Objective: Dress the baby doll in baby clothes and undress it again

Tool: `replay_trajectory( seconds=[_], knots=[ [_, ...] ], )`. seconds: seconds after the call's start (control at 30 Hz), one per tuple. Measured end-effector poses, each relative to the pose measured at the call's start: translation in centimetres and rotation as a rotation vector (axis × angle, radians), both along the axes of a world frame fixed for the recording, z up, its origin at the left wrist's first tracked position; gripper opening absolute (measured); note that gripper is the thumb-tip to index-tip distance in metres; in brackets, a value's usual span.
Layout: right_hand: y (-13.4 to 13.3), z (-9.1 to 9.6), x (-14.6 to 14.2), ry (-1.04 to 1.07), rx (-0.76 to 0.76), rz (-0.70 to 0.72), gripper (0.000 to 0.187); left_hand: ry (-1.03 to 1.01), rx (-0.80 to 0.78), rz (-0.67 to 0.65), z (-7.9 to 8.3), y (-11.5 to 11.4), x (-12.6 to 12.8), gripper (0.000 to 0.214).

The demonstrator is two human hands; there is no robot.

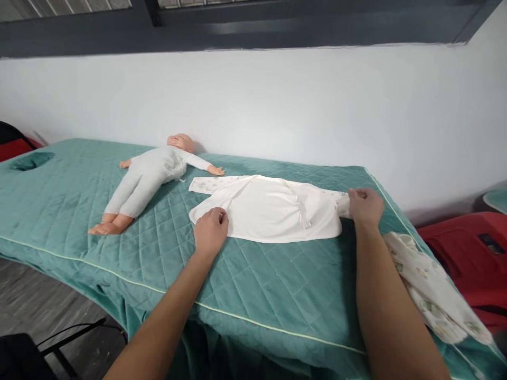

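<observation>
A white baby shirt (265,211) lies spread on the green quilted cover, its patterned sleeves stretched out to either side. At its near left edge is my left hand (212,230), closed with curled fingers pinching the cloth. My right hand (366,206) is closed on the end of the right sleeve; its fingertips are partly hidden. To the left of the shirt a baby doll (146,177) in a white bodysuit lies on its back, one arm reaching towards the left sleeve.
The green quilted cover (253,295) has a face hole (31,161) at its far left. Patterned white baby clothing (428,285) lies by its right edge. A red case (467,264) stands to the right. The white wall (277,105) rises behind.
</observation>
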State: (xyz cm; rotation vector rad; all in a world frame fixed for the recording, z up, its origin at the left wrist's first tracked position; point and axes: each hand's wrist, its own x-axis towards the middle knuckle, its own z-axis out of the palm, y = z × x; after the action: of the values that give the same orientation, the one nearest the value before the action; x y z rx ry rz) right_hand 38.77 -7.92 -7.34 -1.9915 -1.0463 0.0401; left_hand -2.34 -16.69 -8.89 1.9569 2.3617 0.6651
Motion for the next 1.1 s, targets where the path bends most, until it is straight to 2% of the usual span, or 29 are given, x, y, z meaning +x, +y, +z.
replay_trajectory(
  seconds=[0.1, 0.23, 0.33, 0.5, 0.6, 0.73, 0.83, 0.9, 0.97, 1.07, 1.1],
  knots=[
    [0.0, -0.5, 0.4, 0.007, 0.029, -0.008, 0.028, 0.003, -0.017, 0.007, -0.1, 0.1, 0.0, 0.02],
    [-0.9, -1.1, 1.1, 0.02, -0.206, 0.001, 0.044, 0.0, -0.013, 0.006, -0.2, 0.1, -0.1, 0.019],
    [-1.2, -1.0, 1.0, -0.036, -0.338, 0.067, 0.045, -0.001, -0.001, 0.002, -0.3, 0.1, -0.2, 0.019],
    [-0.7, -0.4, -0.3, -0.033, -0.192, 0.007, 0.047, -0.01, -0.001, -0.008, -0.2, 0.1, -0.2, 0.021],
    [-0.5, -0.5, -0.8, 0.0, -0.166, -0.013, 0.045, -0.002, -0.008, -0.017, -0.1, 0.1, -0.2, 0.021],
    [-0.6, -0.6, -0.9, -0.007, -0.125, -0.014, 0.044, 0.007, 0.0, -0.023, -0.1, 0.1, -0.1, 0.021],
    [-1.2, 0.1, -1.6, -0.087, -0.009, 0.021, 0.04, -0.007, 0.029, -0.039, -0.2, 0.1, -0.2, 0.022],
    [-2.0, 1.1, -3.0, -0.091, 0.101, 0.137, 0.031, -0.043, 0.055, -0.06, -0.3, 0.1, -0.3, 0.023],
    [-3.3, 2.1, -5.1, -0.022, 0.116, 0.396, 0.026, -0.108, 0.087, -0.094, -0.4, 0.0, -0.4, 0.024],
    [-5.5, 3.2, -9.0, 0.06, -0.144, 0.94, 0.027, -0.202, 0.142, -0.192, -0.4, -0.4, -0.4, 0.027],
    [-6.1, 3.4, -10.0, 0.062, -0.255, 1.071, 0.029, -0.218, 0.153, -0.227, -0.4, -0.6, -0.4, 0.028]
  ],
)
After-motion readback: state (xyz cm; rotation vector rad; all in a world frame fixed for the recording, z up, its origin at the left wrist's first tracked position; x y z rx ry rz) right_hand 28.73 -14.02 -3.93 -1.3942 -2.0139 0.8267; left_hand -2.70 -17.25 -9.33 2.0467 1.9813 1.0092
